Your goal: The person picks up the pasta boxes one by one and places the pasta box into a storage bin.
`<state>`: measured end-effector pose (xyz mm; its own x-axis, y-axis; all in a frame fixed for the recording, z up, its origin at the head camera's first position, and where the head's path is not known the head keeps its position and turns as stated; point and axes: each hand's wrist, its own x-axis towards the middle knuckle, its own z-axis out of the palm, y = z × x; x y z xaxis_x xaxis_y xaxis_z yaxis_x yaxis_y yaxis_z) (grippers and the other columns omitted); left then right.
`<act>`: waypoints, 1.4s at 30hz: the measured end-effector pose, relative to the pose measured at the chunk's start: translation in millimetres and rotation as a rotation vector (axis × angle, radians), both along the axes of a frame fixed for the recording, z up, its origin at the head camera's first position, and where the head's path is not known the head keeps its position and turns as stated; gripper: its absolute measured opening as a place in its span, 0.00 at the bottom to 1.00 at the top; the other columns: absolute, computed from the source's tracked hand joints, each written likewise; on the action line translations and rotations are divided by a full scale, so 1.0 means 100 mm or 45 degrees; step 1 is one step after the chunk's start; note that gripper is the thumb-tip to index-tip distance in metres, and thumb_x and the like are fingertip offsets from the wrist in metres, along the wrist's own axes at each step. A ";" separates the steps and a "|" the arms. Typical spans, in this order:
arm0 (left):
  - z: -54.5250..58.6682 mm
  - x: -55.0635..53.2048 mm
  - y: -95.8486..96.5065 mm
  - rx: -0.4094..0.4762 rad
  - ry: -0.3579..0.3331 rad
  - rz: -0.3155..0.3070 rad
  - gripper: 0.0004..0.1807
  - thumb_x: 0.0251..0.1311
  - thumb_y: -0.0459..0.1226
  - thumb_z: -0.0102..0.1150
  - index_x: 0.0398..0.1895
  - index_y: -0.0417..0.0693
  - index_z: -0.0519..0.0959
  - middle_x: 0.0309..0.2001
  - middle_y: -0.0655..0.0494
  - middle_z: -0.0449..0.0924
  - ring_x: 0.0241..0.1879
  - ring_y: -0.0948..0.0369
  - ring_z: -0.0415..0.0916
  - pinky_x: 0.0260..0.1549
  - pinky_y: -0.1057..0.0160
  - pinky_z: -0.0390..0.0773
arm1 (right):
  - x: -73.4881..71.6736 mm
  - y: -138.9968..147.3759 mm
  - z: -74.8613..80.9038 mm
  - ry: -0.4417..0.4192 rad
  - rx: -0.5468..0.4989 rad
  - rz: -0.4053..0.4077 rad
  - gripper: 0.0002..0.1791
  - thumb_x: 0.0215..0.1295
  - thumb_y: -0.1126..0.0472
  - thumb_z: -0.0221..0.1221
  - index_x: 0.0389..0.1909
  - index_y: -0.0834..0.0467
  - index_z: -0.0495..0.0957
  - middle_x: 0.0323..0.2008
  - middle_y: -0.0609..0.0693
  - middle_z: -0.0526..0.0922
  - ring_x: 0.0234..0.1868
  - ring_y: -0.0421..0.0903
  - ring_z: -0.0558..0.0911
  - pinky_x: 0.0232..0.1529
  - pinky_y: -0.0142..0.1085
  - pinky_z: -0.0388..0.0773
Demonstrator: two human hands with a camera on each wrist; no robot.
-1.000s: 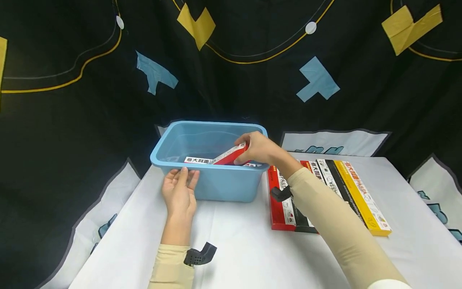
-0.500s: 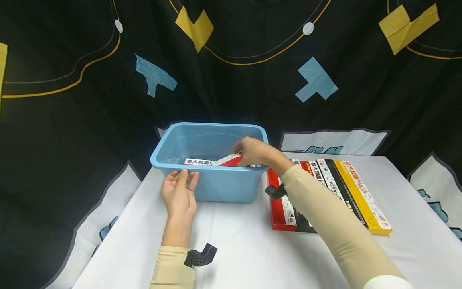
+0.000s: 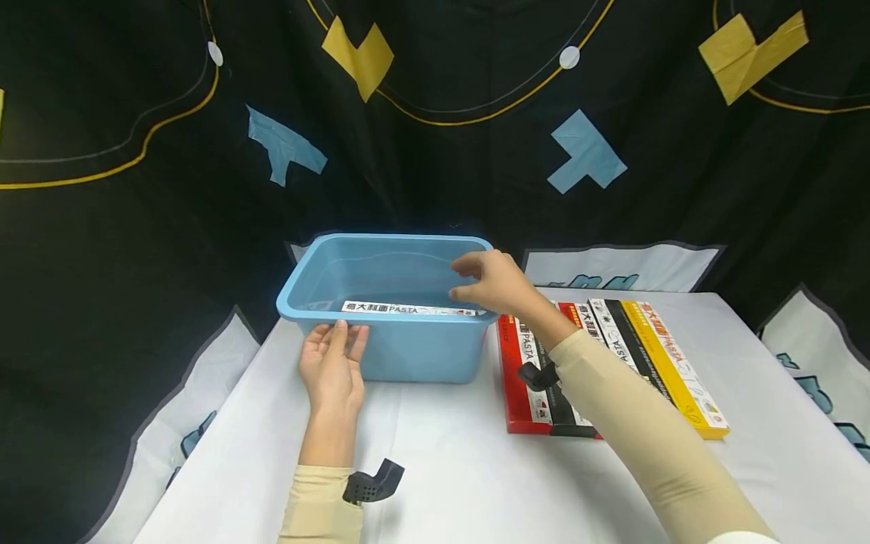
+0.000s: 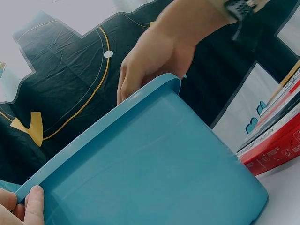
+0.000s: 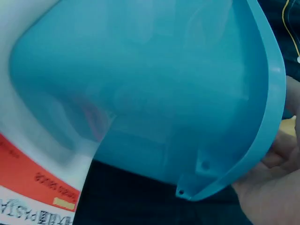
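A light blue plastic tub stands on the white table in the head view. My left hand pinches its front rim near the left corner; in the left wrist view the fingers sit at the rim's edge. Inside the tub, a pasta box shows a white side with black lettering above the front rim. My right hand is over the tub's right end, fingers loosely bent with nothing between them. In the right wrist view, that hand appears beyond the tub's rim.
Right of the tub, several flat pasta boxes lie side by side, among them a red box and a yellow box. My right forearm crosses over them. A black curtain hangs behind the table.
My right hand lowered a red and white pasta box into the tub, let go of it and rose slightly to the right. My left hand stayed at the rim.
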<state>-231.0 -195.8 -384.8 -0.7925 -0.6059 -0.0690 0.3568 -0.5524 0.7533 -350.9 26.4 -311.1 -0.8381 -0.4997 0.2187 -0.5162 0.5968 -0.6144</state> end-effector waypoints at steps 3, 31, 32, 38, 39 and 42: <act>0.00 0.01 -0.02 0.007 -0.018 0.010 0.17 0.67 0.36 0.58 0.54 0.42 0.66 0.54 0.46 0.69 0.51 0.56 0.77 0.51 0.63 0.82 | 0.04 0.11 -0.07 0.004 -0.114 -0.004 0.29 0.58 0.53 0.69 0.60 0.53 0.76 0.56 0.48 0.80 0.55 0.47 0.79 0.54 0.41 0.82; -0.04 0.02 -0.08 0.048 -0.023 0.011 0.17 0.64 0.37 0.61 0.48 0.36 0.69 0.52 0.42 0.71 0.53 0.55 0.77 0.51 0.64 0.82 | 0.65 1.61 -0.51 0.059 -0.179 -0.370 0.34 0.61 0.46 0.66 0.65 0.58 0.71 0.60 0.56 0.77 0.60 0.56 0.75 0.59 0.49 0.76; -0.05 0.02 -0.07 0.054 -0.025 0.009 0.16 0.64 0.37 0.61 0.48 0.36 0.69 0.52 0.42 0.71 0.53 0.55 0.77 0.51 0.64 0.82 | 0.67 1.67 -0.53 0.061 -0.173 -0.384 0.34 0.61 0.46 0.66 0.64 0.58 0.71 0.60 0.57 0.76 0.60 0.57 0.75 0.60 0.48 0.76; -0.05 -0.02 -0.03 0.050 -0.014 -0.003 0.16 0.64 0.36 0.62 0.46 0.36 0.69 0.50 0.42 0.72 0.51 0.55 0.79 0.51 0.63 0.82 | 0.79 2.05 -0.64 0.088 -0.115 -0.493 0.34 0.62 0.47 0.66 0.63 0.62 0.71 0.58 0.62 0.77 0.58 0.60 0.76 0.57 0.47 0.75; -0.04 -0.02 -0.03 0.048 -0.010 -0.005 0.16 0.64 0.36 0.62 0.46 0.37 0.69 0.50 0.42 0.72 0.51 0.55 0.79 0.51 0.63 0.82 | 0.81 2.11 -0.66 0.087 -0.100 -0.523 0.34 0.62 0.47 0.66 0.64 0.62 0.71 0.58 0.62 0.77 0.58 0.61 0.76 0.57 0.48 0.75; -0.04 -0.04 -0.01 0.039 -0.003 -0.010 0.17 0.63 0.37 0.62 0.47 0.37 0.69 0.51 0.42 0.72 0.52 0.55 0.78 0.51 0.63 0.82 | 0.86 2.30 -0.74 0.058 -0.049 -0.624 0.36 0.63 0.45 0.64 0.65 0.62 0.69 0.59 0.65 0.76 0.58 0.63 0.75 0.58 0.54 0.75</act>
<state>-235.2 -197.1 -388.8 -0.7972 -0.5972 -0.0891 0.3507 -0.5781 0.7368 -265.4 256.8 -384.7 -0.9617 -0.0396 0.2711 -0.2071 0.7532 -0.6244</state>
